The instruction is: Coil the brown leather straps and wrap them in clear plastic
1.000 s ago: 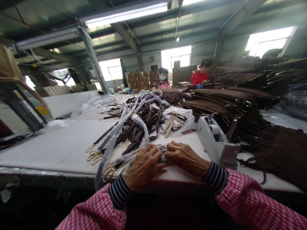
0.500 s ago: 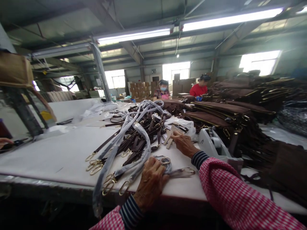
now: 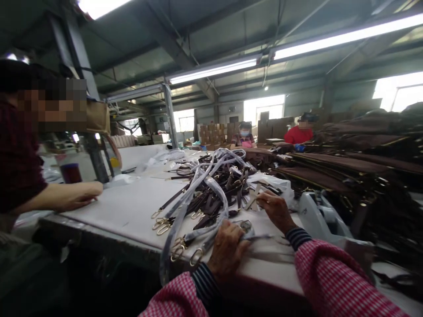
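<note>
The tabletop [image 3: 132, 211] is occupied by loose goods, with brown bags [image 3: 350, 163] stacked along the right, probably so that the working edge is left reachable. A co-worker's forearm [image 3: 66, 196] is rested at the far left. Dark straps [image 3: 211, 202] are heaped in the middle, and a plastic-wrapped strap [image 3: 180, 214] is draped over them and past the near edge. By the bags, a tape dispenser [image 3: 312, 215] is set, seemingly within easy reach of the right hand [image 3: 276, 211]. The left hand [image 3: 228, 251] is laid on a coiled strap [image 3: 250, 232] near the front edge; its fingers are curled against the coil, likely so that it cannot spring open. By the right hand's fingers, a tan strip [image 3: 253, 198] is pinched near one end, apparently for a light grip. Metal hooks [image 3: 196, 256] are gathered at the near edge.
</note>
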A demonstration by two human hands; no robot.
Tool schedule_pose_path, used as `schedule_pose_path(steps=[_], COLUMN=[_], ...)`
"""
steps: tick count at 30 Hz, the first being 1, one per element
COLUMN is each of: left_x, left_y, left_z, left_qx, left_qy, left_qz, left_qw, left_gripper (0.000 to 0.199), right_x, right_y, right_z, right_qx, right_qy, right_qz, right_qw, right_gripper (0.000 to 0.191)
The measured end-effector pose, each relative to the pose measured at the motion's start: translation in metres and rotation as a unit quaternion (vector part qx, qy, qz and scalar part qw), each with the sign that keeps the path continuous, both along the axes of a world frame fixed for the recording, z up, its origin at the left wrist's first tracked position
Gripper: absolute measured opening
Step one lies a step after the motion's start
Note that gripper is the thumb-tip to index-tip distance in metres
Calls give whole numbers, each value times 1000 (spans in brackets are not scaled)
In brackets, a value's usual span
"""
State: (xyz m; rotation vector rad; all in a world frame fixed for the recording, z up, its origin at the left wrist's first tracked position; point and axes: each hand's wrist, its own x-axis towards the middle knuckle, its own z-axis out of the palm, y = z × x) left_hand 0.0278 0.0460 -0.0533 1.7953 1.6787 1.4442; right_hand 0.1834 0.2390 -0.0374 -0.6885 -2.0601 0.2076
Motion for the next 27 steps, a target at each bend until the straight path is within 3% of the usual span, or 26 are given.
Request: schedule_pose_path(steps=[3, 7, 13, 15, 20, 24, 27], left_x=[-9, -20, -4, 3, 12, 15, 16], left_y=[-7, -21, -41, -45, -47, -45, -46], left_z=[20, 41, 48, 48, 47, 45, 45], left_qx=[-40, -67, -64, -63, -71, -83, -85], left_qy=[-192, -312, -455, -483, -494, -500, -506], left_qz=[12, -8, -24, -23, -4, 3, -6], left_qw=[981, 948, 888, 873, 867, 862, 858], left_gripper=[24, 44, 41, 39, 38, 42, 41], right_x=[15, 34, 36, 35, 39, 48, 51], right_y=[-8, -28, -57, -68, -85, -73, -65], right_z=[11, 23, 21, 13, -14, -29, -30], right_qx=[-35, -54, -4, 8, 4, -32, -44], right_qy=[107, 179, 159, 124, 30, -9, 6], right_qz=[-27, -27, -22, -7, 24, 37, 55], right_qw=[993, 982, 987, 992, 999, 999, 997], right_gripper=[44, 50, 39, 33, 19, 24, 26])
